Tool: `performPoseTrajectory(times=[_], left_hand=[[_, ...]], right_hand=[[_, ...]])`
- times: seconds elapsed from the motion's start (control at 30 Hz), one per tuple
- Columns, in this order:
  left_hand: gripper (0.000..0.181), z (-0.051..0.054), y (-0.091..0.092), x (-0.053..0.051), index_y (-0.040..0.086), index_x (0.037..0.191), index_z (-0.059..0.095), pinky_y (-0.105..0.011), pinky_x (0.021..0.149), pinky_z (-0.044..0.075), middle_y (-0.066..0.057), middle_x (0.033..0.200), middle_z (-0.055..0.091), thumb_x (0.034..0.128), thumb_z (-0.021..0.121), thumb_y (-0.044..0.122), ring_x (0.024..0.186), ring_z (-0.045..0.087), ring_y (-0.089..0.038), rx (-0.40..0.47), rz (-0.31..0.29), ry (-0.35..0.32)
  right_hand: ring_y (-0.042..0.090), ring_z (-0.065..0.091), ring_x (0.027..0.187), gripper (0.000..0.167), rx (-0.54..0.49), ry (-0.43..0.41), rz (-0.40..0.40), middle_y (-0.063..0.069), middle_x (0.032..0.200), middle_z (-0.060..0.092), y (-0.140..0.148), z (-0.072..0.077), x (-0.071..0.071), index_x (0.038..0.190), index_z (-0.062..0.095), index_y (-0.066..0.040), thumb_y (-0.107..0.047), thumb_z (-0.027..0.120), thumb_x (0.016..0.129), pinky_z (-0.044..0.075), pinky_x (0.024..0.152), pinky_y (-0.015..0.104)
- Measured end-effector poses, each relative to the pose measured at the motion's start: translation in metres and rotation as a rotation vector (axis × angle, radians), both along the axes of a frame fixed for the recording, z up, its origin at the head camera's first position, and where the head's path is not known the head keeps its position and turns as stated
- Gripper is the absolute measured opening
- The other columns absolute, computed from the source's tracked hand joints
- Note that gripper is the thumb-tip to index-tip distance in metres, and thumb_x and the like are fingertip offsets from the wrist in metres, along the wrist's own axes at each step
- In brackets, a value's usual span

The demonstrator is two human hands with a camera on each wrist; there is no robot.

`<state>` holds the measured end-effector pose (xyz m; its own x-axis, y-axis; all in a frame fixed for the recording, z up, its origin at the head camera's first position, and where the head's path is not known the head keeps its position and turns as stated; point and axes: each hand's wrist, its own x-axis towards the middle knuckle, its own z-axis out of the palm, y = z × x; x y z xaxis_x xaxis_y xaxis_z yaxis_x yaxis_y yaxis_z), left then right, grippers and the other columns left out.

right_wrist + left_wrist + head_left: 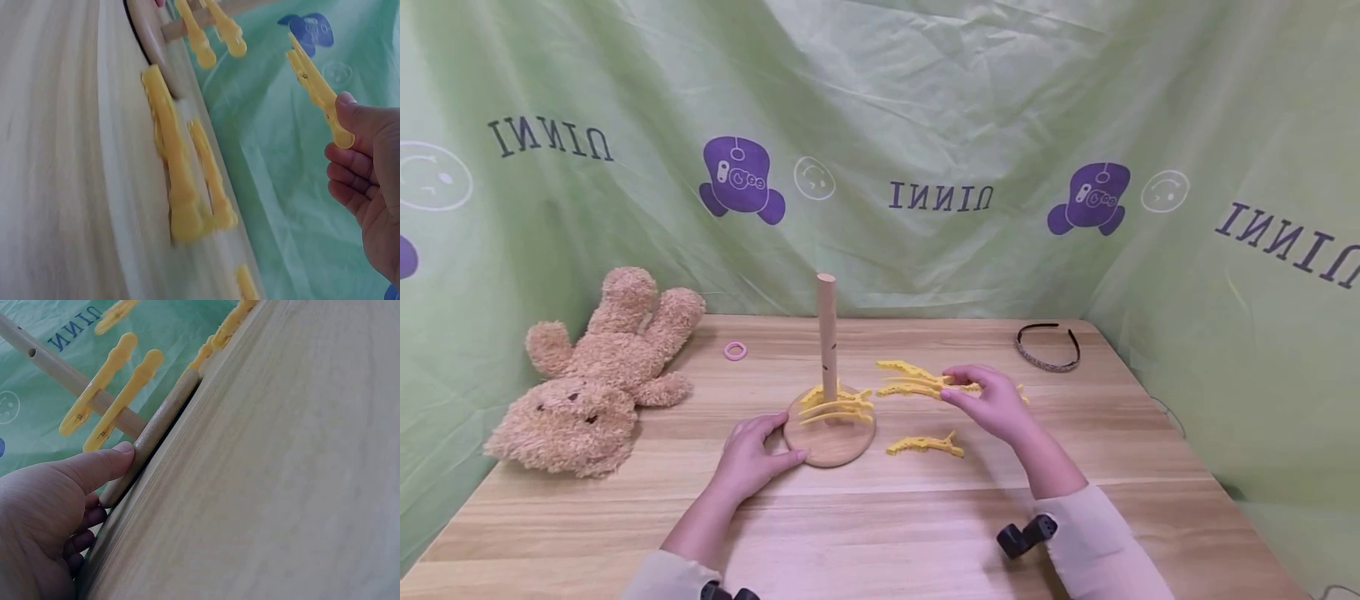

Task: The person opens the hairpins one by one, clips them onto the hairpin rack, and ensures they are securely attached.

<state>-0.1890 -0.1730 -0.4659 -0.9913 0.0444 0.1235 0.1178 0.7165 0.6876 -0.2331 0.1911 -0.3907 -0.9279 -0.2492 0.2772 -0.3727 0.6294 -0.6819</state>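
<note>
A wooden stand has a round base (835, 452) and an upright post (827, 333). My left hand (751, 454) grips the base's left rim, thumb at the near side. Two yellow alligator hair clips (128, 394) are clamped across the lower post. To the right of the stand, my right hand (996, 404) pinches another yellow hair clip (315, 84) by its end, above the table; the clip points toward the post. Beneath it, one loose yellow clip (925, 445) lies nearest me. More clips lie behind it, partly hidden by the right hand in the head view.
A tan teddy bear (602, 375) lies on its back at the left of the table (865, 533). Near the back are a pink hair tie (735, 351) and, at right, a dark headband (1048, 364). Green printed curtains (865, 100) enclose the table's back and sides.
</note>
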Motion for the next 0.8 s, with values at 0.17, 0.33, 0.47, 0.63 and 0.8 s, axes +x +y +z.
performPoseTrajectory(times=[0.17,0.33,0.47,0.63,0.8], left_hand=[[0.074,-0.001,0.0,0.0,0.001,0.134,0.057,-0.056,0.112,0.031,-0.021,0.137,0.058,0.0761,0.082,0.038,0.132,0.042,-0.04,0.0,-0.002,-0.005],[0.074,-0.001,0.0,0.0,0.0,0.134,0.057,-0.057,0.112,0.032,-0.021,0.136,0.058,0.0757,0.083,0.038,0.131,0.043,-0.041,-0.003,0.001,-0.001],[0.074,-0.001,0.001,0.0,0.0,0.134,0.057,-0.057,0.111,0.032,-0.021,0.135,0.059,0.0754,0.082,0.038,0.131,0.044,-0.041,-0.001,0.001,0.003],[0.074,-0.002,0.001,-0.001,0.0,0.134,0.057,-0.057,0.112,0.032,-0.021,0.135,0.059,0.0754,0.083,0.037,0.131,0.044,-0.041,-0.004,-0.002,0.0],[0.074,0.0,0.001,0.0,0.0,0.134,0.057,-0.058,0.111,0.031,-0.021,0.136,0.058,0.0754,0.083,0.037,0.131,0.043,-0.041,-0.002,0.002,-0.002]], right_hand=[[0.03,0.066,0.105,0.03,0.043,0.009,0.044,0.013,0.108,0.073,-0.026,0.006,-0.005,0.113,0.071,-0.006,-0.022,0.073,0.088,0.055,0.087,0.049],[0.029,0.066,0.104,0.027,0.062,0.012,0.109,0.012,0.108,0.073,-0.052,0.006,-0.011,0.11,0.073,-0.006,-0.023,0.073,0.088,0.055,0.085,0.047],[0.027,0.066,0.103,0.027,0.06,0.003,0.158,0.011,0.106,0.073,-0.069,0.003,-0.016,0.11,0.073,-0.006,-0.022,0.073,0.089,0.055,0.088,0.048],[0.026,0.066,0.103,0.026,0.067,-0.021,0.183,0.01,0.104,0.073,-0.083,0.001,-0.02,0.11,0.073,-0.006,-0.02,0.072,0.089,0.053,0.094,0.049],[0.028,0.065,0.105,0.026,0.062,-0.051,0.193,0.011,0.104,0.072,-0.091,0.001,-0.022,0.11,0.072,-0.005,-0.02,0.072,0.089,0.052,0.095,0.051]])
